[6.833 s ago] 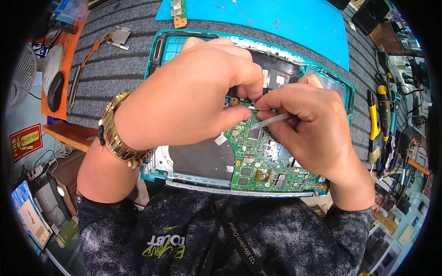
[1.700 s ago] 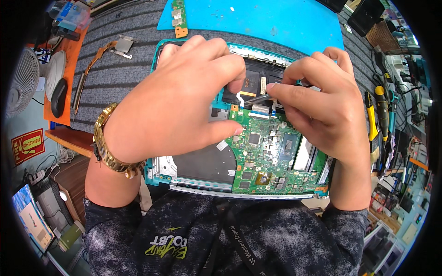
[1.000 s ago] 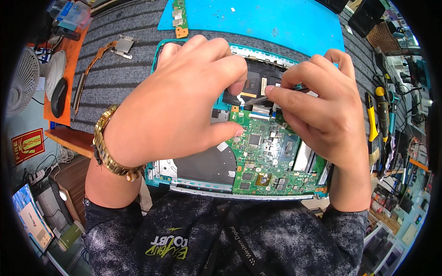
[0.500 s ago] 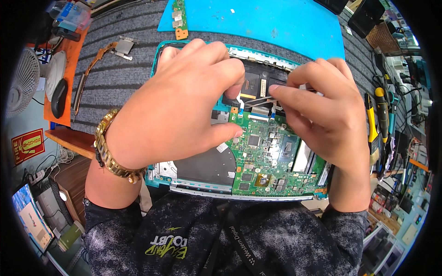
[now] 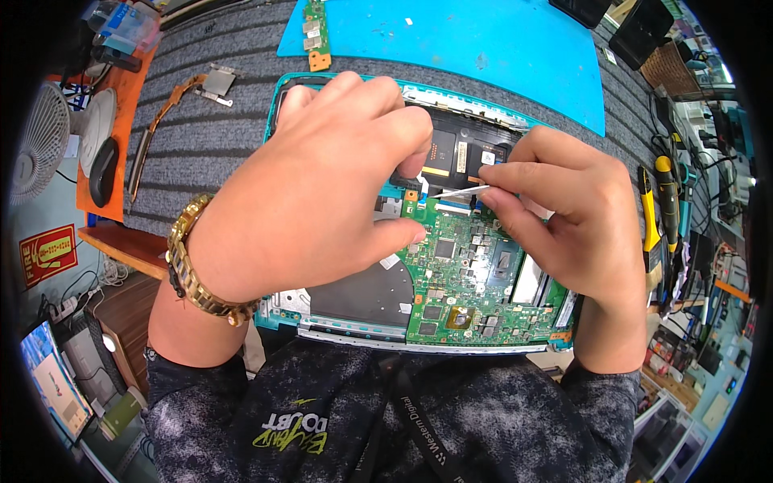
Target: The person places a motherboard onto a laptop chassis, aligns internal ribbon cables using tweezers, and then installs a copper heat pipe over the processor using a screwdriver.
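An opened laptop base (image 5: 358,332) with a teal edge lies in front of me, its green circuit board (image 5: 451,278) exposed on the right half. My right hand (image 5: 564,197) pinches slim metal tweezers (image 5: 460,192) between thumb and fingers. Their tips point left, near a small white-and-blue ribbon cable (image 5: 423,190) at the board's upper left. Over the left half spreads my left hand (image 5: 338,177), thumb on the board's edge and apart from the curled fingers. Its index fingertip is beside the ribbon cable; whether it touches is hard to see.
Beyond the laptop lies a blue mat (image 5: 451,48) bearing a narrow green circuit strip (image 5: 314,36). A copper heat pipe (image 5: 165,113) rests on the grey ribbed cloth at left. Yellow-and-black tools (image 5: 667,193) stand at right; a black mouse (image 5: 103,173) and white fan (image 5: 40,133) are far left.
My right hand has dropped slightly and turned, fingers now lower on the tweezers' side. The tweezers' prongs look closer together. My left hand has barely shifted.
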`<state>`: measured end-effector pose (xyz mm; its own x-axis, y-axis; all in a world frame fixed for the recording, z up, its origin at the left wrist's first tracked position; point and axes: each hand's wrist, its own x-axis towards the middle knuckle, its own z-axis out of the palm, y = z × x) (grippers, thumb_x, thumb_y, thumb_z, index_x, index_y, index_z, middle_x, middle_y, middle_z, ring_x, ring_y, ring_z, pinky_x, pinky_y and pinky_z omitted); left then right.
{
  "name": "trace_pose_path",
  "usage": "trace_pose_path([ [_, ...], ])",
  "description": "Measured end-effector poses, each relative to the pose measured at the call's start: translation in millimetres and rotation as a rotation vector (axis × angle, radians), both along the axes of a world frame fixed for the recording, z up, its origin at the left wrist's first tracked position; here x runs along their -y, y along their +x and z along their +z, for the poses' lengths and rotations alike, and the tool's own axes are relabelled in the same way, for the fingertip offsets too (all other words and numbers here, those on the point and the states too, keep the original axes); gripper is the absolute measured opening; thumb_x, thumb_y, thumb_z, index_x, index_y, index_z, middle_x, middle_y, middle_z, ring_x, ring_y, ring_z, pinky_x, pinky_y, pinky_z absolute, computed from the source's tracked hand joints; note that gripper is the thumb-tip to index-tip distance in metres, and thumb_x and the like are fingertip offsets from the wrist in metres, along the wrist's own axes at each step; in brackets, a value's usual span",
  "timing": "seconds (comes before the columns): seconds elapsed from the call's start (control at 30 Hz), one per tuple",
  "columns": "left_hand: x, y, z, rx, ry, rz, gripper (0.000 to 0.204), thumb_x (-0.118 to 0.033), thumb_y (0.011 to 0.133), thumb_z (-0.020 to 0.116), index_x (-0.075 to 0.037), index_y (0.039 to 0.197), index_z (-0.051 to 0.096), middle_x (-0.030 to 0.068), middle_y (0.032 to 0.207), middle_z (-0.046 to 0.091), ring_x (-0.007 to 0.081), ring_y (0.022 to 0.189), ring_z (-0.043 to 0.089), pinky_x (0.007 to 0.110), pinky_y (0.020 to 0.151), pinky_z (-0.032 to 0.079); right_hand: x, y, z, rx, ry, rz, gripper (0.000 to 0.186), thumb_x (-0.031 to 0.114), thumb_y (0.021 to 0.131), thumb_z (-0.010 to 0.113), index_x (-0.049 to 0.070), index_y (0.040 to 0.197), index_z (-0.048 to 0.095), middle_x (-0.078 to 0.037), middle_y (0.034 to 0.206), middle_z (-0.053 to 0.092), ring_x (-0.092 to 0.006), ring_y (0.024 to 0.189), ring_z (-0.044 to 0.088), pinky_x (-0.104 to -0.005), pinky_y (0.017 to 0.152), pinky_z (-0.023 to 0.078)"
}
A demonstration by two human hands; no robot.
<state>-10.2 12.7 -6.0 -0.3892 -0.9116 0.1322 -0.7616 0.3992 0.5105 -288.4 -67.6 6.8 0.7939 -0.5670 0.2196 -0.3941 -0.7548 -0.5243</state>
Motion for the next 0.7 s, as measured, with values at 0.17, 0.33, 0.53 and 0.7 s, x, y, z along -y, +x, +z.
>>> trace_pose_path([
  [0.17,0.1,-0.5,0.3,0.005,0.009,0.005,0.051,-0.019,0.076,0.106,-0.014,0.108,0.066,0.0036,0.111,0.061,0.0323,0.114,0.061,0.046,0.101,0.041,-3.4,3.3,2.0,-0.032,-0.047,-0.021,0.023,-0.003,0.086,0.095,0.0,0.107,0.088,-0.01,0.088,0.072,-0.0253,0.069,0.068,-0.0387,0.06,0.05],
  [0.33,-0.5,-0.3,0.7,0.001,0.007,0.004,0.051,-0.019,0.076,0.106,-0.014,0.108,0.066,0.0039,0.111,0.06,0.0323,0.114,0.06,0.046,0.101,0.041,-6.0,3.9,6.4,-0.074,-0.115,-0.028,0.021,-0.002,0.085,0.095,0.001,0.104,0.087,-0.01,0.088,0.071,-0.0265,0.069,0.068,-0.0389,0.06,0.051],
  [0.53,-0.4,-0.9,0.1,-0.001,-0.003,0.002,0.052,-0.018,0.075,0.106,-0.013,0.108,0.066,0.0044,0.112,0.06,0.0326,0.114,0.06,0.046,0.102,0.041,-6.5,5.4,3.7,-0.061,-0.104,-0.026,0.021,-0.001,0.085,0.096,0.002,0.104,0.087,-0.01,0.088,0.071,-0.0271,0.07,0.069,-0.0392,0.061,0.051],
  [0.7,-0.1,-1.2,0.6,0.009,-0.008,-0.003,0.053,-0.018,0.075,0.106,-0.014,0.108,0.065,0.0046,0.112,0.06,0.0328,0.115,0.06,0.046,0.101,0.041,-6.5,5.8,1.0,-0.047,-0.051,-0.036,0.022,-0.002,0.085,0.096,0.001,0.104,0.086,-0.01,0.089,0.071,-0.0266,0.071,0.069,-0.039,0.062,0.051],
])
